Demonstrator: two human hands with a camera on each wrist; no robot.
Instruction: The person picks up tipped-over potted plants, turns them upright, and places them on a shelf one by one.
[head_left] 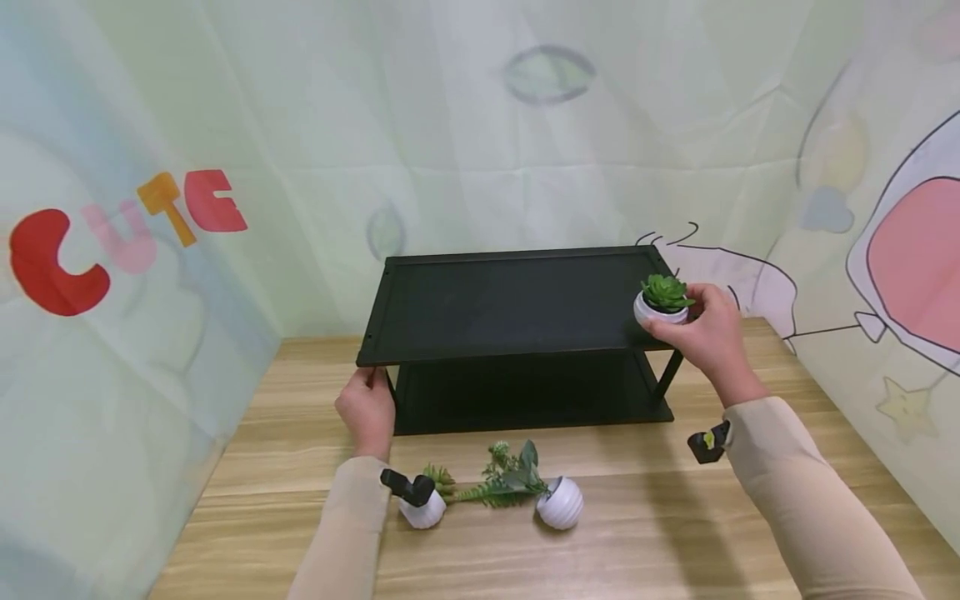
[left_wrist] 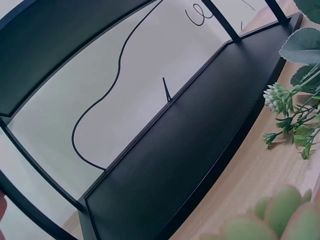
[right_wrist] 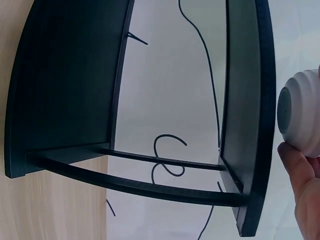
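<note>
A black two-tier shelf (head_left: pixel 510 304) stands on the wooden table. My left hand (head_left: pixel 366 412) grips its front left post, just below the upper board; in the left wrist view only a sliver of finger shows at the left edge. Pinched between the thumb and fingers of my right hand (head_left: pixel 708 333) is a small potted succulent (head_left: pixel 664 293) in a white ribbed pot (right_wrist: pixel 304 112). It is upright at the right end of the upper board. The right wrist view shows the pot's dark base close to that board; whether they touch, I cannot tell.
In front of the shelf, a round white pot (head_left: pixel 561 504) with leafy stems (head_left: pixel 517 475) lies tipped on the table (head_left: pixel 615 550). A second white pot (head_left: pixel 423 512) with a succulent (head_left: pixel 441 478) is partly behind the left wrist camera. A printed curtain (head_left: pixel 480 183) hangs behind.
</note>
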